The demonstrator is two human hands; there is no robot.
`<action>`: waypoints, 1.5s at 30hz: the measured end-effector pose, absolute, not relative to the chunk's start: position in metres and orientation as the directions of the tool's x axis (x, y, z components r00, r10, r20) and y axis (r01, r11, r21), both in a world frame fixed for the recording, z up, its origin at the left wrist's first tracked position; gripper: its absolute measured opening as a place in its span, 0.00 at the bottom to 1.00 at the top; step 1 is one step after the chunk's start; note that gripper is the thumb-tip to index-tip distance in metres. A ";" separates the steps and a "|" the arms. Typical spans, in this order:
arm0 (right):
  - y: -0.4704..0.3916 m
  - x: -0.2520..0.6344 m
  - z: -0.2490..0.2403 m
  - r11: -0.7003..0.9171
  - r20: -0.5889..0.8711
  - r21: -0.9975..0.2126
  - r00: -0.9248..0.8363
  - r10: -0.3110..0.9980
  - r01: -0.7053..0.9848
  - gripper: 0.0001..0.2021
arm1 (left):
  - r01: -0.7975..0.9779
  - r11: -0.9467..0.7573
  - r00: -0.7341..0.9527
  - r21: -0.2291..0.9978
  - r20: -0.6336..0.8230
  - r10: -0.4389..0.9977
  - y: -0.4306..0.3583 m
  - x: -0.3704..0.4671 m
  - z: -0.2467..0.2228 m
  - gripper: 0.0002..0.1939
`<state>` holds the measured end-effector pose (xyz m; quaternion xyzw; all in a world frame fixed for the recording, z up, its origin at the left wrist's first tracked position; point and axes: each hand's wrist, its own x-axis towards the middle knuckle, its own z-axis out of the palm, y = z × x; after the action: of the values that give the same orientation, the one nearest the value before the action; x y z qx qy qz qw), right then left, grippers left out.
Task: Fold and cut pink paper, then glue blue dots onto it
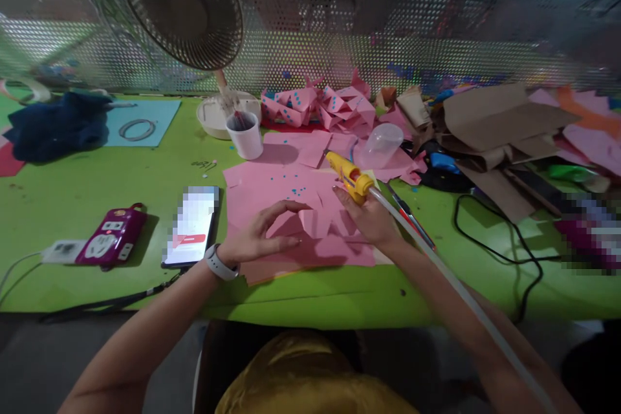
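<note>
My right hand (371,217) is wrapped round a yellow glue gun (348,176), whose nozzle points up and to the left. A long whitish glue stick (436,262) runs from the gun's rear along my forearm. My left hand (259,233) hovers over or rests on pink paper sheets (242,191), thumb and index finger curved and apart. A folded pink paper piece (310,221) lies by its fingertips; I cannot tell whether they touch it. Small blue dots mark the sheet beyond.
Behind the sheets are a white cup (246,136), folded pink paper shapes (317,107), a clear plastic cup (382,144) and a fan (182,10). A phone (191,226) and a purple power socket (111,237) lie left. Brown paper (504,116) and a black cable (490,246) are right.
</note>
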<state>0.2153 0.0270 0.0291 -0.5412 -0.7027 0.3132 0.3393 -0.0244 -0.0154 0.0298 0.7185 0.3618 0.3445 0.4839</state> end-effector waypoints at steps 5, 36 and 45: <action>0.026 0.212 0.030 0.299 0.312 -0.789 -0.069 0.948 0.536 0.16 | 0.105 -0.062 0.439 0.993 0.010 0.899 -0.013 -0.023 0.025 0.12; 0.030 0.231 0.042 0.505 0.528 -0.762 -0.063 0.847 0.405 0.14 | 0.111 0.089 0.505 0.990 -0.134 0.852 -0.003 -0.031 0.016 0.15; -0.001 0.237 0.034 0.003 -0.101 -0.971 -0.425 0.900 0.238 0.17 | 0.293 0.098 0.530 0.951 -0.247 0.812 -0.001 -0.032 0.018 0.14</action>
<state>0.2372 -0.0006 0.0343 -0.4437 -0.6411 0.5491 0.3012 -0.0321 -0.0006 0.0179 0.6360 0.4342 0.2159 0.6003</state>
